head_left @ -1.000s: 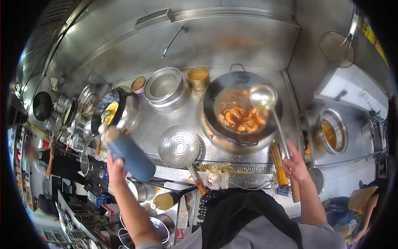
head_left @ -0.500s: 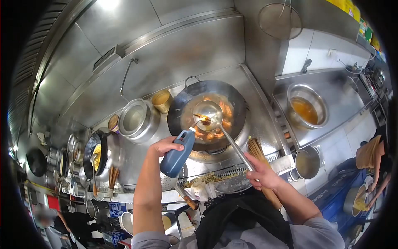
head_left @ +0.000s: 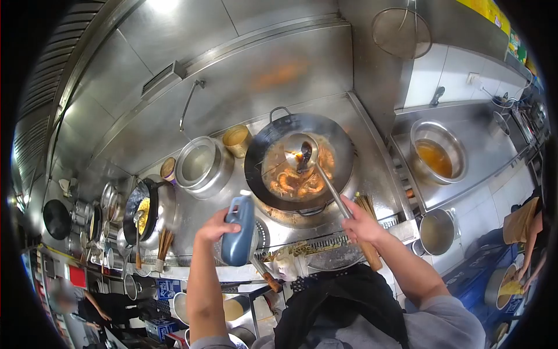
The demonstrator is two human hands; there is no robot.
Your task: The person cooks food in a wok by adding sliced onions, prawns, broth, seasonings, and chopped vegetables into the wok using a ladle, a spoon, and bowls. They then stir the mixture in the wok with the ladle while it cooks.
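- The left hand (head_left: 216, 225), left of the lower middle of the frame, is wrapped around a blue bottle (head_left: 237, 241), with its fingers closed about the handle and upper body.
- The bottle's white nozzle (head_left: 246, 192) points toward the top of the frame, just outside the lower left rim of the wok (head_left: 255, 164) and well apart from the ladle.
- The right hand (head_left: 361, 222), right of the lower middle, is clamped on the long handle of the ladle (head_left: 333, 191), whose wooden end reaches down toward the dark apron.
- The ladle's bowl lies over the inside of the wok, near the middle of the frame, with a dark liquid (head_left: 305, 156) in it; whether it touches the broth (head_left: 275, 156) cannot be told.
- Orange shrimp (head_left: 311, 185) lie in the brownish broth, mostly in the lower and right parts of the wok.
- As things stand, the shrimp are already in the broth and look coloured through, though how cooked they are is uncertain. Some dark liquid is not yet out of the ladle; how much has mixed in cannot be told.
- A perforated strainer (head_left: 263, 235) shows partly behind the bottle, and a bamboo brush (head_left: 365, 202) stands just beside the right hand.
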